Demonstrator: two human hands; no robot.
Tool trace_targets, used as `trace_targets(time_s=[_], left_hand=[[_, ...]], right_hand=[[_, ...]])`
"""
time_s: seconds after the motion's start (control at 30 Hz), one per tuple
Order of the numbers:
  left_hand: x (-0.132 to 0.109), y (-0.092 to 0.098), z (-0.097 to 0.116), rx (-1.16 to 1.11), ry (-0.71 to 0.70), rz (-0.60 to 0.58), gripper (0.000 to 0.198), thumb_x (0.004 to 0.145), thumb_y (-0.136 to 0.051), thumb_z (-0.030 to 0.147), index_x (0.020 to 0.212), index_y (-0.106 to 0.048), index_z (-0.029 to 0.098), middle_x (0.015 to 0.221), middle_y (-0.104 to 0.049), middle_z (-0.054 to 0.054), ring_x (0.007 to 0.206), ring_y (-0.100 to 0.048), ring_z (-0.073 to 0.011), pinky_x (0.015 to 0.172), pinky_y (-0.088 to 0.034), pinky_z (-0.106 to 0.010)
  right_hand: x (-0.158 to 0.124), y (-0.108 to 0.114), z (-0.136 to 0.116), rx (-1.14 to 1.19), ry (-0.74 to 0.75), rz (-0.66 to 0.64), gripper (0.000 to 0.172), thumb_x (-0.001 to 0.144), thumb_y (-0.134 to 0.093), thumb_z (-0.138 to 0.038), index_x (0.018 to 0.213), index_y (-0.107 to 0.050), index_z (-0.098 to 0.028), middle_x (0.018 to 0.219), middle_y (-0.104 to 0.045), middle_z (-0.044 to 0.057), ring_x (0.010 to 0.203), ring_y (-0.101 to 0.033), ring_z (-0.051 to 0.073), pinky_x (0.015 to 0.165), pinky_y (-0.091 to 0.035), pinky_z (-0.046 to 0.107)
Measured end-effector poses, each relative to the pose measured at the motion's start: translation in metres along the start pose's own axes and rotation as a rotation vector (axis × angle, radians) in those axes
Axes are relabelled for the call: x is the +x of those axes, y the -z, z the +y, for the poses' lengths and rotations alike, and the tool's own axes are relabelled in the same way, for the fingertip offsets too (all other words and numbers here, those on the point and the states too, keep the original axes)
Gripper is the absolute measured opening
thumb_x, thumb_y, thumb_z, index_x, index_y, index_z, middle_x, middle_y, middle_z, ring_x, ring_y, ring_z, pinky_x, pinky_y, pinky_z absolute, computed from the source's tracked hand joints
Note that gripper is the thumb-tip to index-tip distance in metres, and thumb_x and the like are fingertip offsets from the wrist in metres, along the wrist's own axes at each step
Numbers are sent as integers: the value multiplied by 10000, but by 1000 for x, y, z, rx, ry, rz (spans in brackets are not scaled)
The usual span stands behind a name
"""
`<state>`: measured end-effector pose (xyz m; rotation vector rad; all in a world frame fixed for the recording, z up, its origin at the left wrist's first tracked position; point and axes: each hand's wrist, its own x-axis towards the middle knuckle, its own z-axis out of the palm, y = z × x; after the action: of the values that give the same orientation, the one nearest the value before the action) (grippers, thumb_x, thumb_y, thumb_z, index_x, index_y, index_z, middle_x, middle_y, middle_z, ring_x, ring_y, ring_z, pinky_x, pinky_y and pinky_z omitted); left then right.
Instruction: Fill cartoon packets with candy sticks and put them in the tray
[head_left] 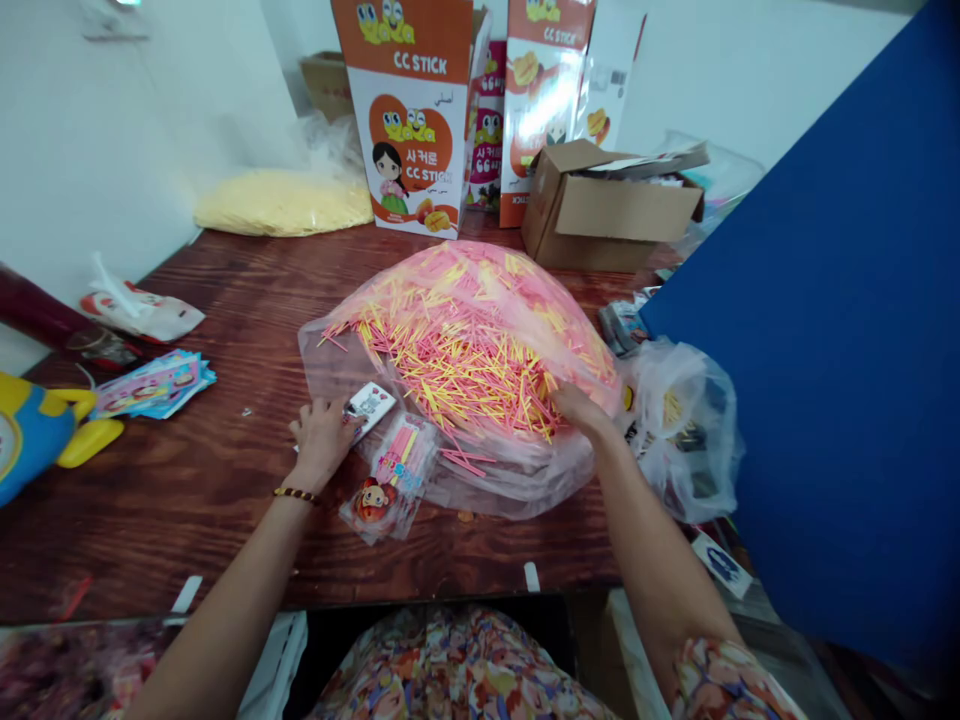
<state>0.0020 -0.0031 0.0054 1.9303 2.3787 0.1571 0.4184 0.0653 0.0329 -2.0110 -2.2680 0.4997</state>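
A big clear plastic bag (480, 330) full of thin pink and yellow sticks lies in the middle of the wooden table (225, 500). My right hand (581, 410) reaches into the bag's open right side among the sticks; its fingers are hidden. My left hand (322, 435) rests on the table left of the bag, fingers curled around a small white card (373, 403). Just right of that hand lies a small clear packet (391, 478) holding several sticks and a cartoon face sticker.
Orange and white CC STICK cartons (412, 110) and an open cardboard box (611, 205) stand at the back. A yellow bag (285, 203) lies back left, printed packets (154, 383) and a yellow-blue toy (37, 430) at left, a blue board (832, 350) at right.
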Motion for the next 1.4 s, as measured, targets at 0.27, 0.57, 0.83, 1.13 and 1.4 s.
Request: trace_targets(time_s=[0.27, 0.57, 0.83, 1.13, 1.4], left_hand=[[3, -3, 1, -17, 17, 6, 518, 921, -476, 515, 1313, -599, 199, 1220, -583, -198, 1121, -508, -411, 878, -426, -524], [11, -3, 0, -80, 33, 45, 432, 855, -573, 453, 1188, -612, 181, 1222, -604, -186, 1139, -505, -393, 885, -416, -497], [20, -4, -9, -247, 57, 41, 299, 837, -565, 353, 1079, -636, 192, 1005, -715, -106, 1040, -627, -303, 931, -400, -429], [20, -2, -13, -343, 30, 88, 196, 827, -572, 359, 880, -676, 201, 1006, -736, -87, 1001, -636, -252, 892, -428, -364], [20, 1, -16, -372, 32, 109, 306, 835, -553, 364, 998, -737, 182, 969, -760, -88, 933, -669, -260, 914, -410, -355]], right_hand=[[-22, -17, -1, 398, -72, 218, 114, 846, -420, -236, 807, -518, -195, 736, -589, 7, 696, -544, 165, 654, -446, 284], [-55, -24, -47, 1173, 136, 345, 254, 853, -558, -468, 802, -525, -222, 726, -569, -11, 715, -513, 160, 760, -431, 309], [-91, -66, -77, 1274, 179, 233, 210, 909, -540, -431, 898, -557, -222, 766, -592, -10, 710, -546, 158, 699, -451, 290], [-105, -88, -79, 1029, 180, 119, 161, 937, -470, -368, 977, -539, -227, 912, -657, 27, 884, -606, 193, 850, -459, 328], [-99, -78, -75, 862, 108, 203, 163, 957, -419, -355, 922, -504, -220, 827, -607, 25, 767, -557, 187, 748, -458, 309]])
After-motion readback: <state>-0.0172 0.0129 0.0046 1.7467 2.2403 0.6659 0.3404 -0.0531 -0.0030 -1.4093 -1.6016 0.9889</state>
